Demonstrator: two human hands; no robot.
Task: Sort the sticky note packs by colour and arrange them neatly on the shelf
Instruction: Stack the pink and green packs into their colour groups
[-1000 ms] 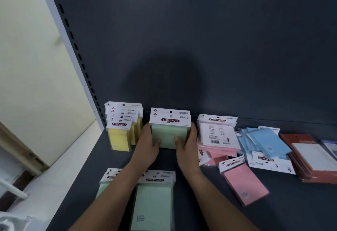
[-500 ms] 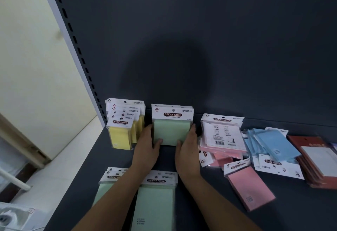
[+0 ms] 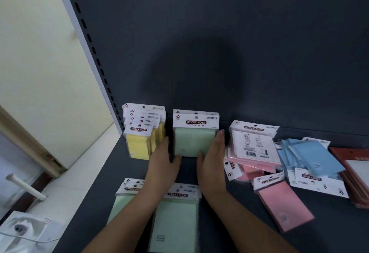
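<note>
1. While the upright green packs (image 3: 194,142) stand on the shelf (image 3: 329,230) against its dark back panel (image 3: 219,32), they are flanked by both hands.
2. The left hand (image 3: 162,164) is laid flat against the left side of the upright green packs, with the fingers straight and the thumb touching their lower front edge. Nothing is gripped.
3. The right hand (image 3: 212,162) is laid flat against the right side of those packs, with the fingers straight and together and the thumb at the lower front edge. Nothing is enclosed by it.
4. Just left of the upright green packs, a row of yellow packs (image 3: 139,144) is stood upright, one behind another. The left fingers are seen in the narrow gap between the two colours.
5. In front of the upright green packs, two lots of flat green packs (image 3: 175,222) are laid face up, partly covered by the left forearm.
6. Just right of the upright green packs, a loose pile of pink packs (image 3: 251,152) is seen. A single pink pack (image 3: 285,206) is laid flat to the front and right.
7. Farther right of the upright green packs, blue packs (image 3: 317,156) are heaped untidily. Beyond those, red packs (image 3: 343,152) are stacked at the frame edge.
</note>
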